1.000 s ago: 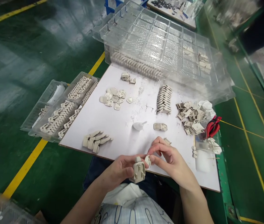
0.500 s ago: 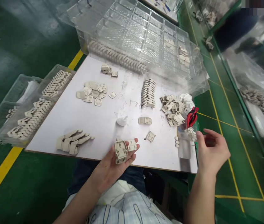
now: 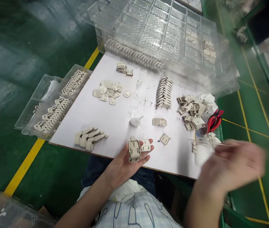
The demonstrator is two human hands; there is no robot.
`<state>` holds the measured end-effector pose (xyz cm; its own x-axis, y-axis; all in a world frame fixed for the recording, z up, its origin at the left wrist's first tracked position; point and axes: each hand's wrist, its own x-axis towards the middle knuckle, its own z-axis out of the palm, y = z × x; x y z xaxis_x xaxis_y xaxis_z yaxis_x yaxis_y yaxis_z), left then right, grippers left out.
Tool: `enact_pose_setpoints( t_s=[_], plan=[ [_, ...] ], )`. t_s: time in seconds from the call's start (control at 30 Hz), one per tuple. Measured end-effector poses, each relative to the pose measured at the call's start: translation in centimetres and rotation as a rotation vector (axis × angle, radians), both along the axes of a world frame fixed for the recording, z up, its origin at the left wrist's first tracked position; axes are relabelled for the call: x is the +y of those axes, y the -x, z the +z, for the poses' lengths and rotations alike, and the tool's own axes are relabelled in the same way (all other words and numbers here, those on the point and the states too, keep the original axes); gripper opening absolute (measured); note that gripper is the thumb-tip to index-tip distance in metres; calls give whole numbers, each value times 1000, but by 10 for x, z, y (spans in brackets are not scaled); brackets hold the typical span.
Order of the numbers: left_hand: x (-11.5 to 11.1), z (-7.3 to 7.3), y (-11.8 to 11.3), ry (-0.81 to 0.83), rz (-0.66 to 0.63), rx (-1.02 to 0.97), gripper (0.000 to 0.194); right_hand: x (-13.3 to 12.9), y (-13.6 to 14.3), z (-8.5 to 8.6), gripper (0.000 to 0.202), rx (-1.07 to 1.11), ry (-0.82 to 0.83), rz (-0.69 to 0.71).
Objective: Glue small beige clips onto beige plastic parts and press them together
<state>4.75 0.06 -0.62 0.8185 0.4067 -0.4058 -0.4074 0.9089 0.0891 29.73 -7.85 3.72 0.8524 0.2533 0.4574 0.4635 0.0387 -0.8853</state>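
Note:
Palm up near the table's front edge, my left hand [image 3: 122, 167] holds a beige molded part [image 3: 134, 150] and a smaller flat beige piece [image 3: 146, 145] beside it. My right hand [image 3: 231, 167], blurred by motion, is at the table's right edge with its fingers closed round a thin metal tool [image 3: 220, 144] that points left. Close to the tool's tip are small beige bits [image 3: 194, 147] and a small clear container [image 3: 202, 153]. A single square piece [image 3: 165, 139] and an oblong piece [image 3: 159, 122] lie on the white table [image 3: 125, 126].
Clear divided trays [image 3: 163, 34] stand along the back. Stacked parts [image 3: 164, 93], a pile of pieces [image 3: 191, 110], flat pieces [image 3: 109, 90] and a small white cup [image 3: 136, 121] lie on the table. Red-handled pliers [image 3: 214, 121] are at the right; filled trays [image 3: 56, 104] stand left.
My right hand has closed on a thin tool and turned, its fingers now pointing left. The left hand still holds the same pieces. The whole view has shifted, moving the table rightward.

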Motion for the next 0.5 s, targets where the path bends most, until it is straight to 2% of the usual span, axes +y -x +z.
enact_pose_setpoints(
  t_s=[0.03,0.1,0.2,0.5],
  plan=[
    [0,0,0,1,2,8,39,13,21,-3,35,32,-60,60],
    [0,0,0,0,5,12,39,36,57,-9,34,159,-76,229],
    [-1,0,-1,9,15,6,40,51,86,-14,31,257,-46,323],
    [-1,0,0,14,12,3,38,44,85,-14,31,289,-24,378]
  ],
)
